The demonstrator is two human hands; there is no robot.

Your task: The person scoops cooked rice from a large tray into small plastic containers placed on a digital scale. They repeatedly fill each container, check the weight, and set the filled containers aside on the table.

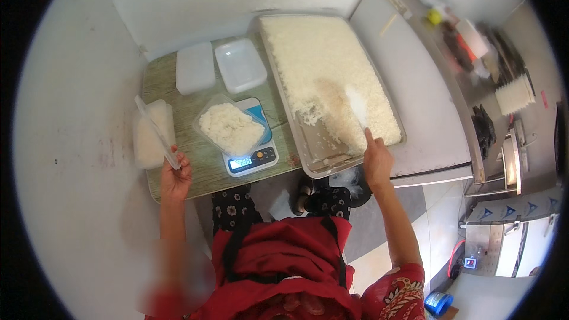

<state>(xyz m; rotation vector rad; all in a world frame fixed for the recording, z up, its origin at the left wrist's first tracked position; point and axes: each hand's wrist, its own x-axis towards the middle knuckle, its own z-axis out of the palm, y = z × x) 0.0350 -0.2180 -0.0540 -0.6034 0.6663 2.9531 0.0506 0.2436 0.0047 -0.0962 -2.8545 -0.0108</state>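
My right hand [377, 160] grips a white rice paddle [357, 103], whose blade lies over the cooked white rice [329, 49] in a large metal tray [320, 173]. Bare metal shows at the tray's near left corner. My left hand [177, 177] holds a thin, clear plastic lid [155, 129] on edge, above a filled plastic container [153, 142] at the table's left side. Between the hands, an open clear container heaped with rice [232, 128] rests tilted in angle on a digital kitchen scale [253, 166], its display lit.
Two white plastic containers or lids [194, 67] [241, 66] lie at the back of the wood-patterned table [280, 135]. Walls stand behind and left. A white cabinet [413, 111] adjoins the tray's right side; a metal counter with blurred items is farther right.
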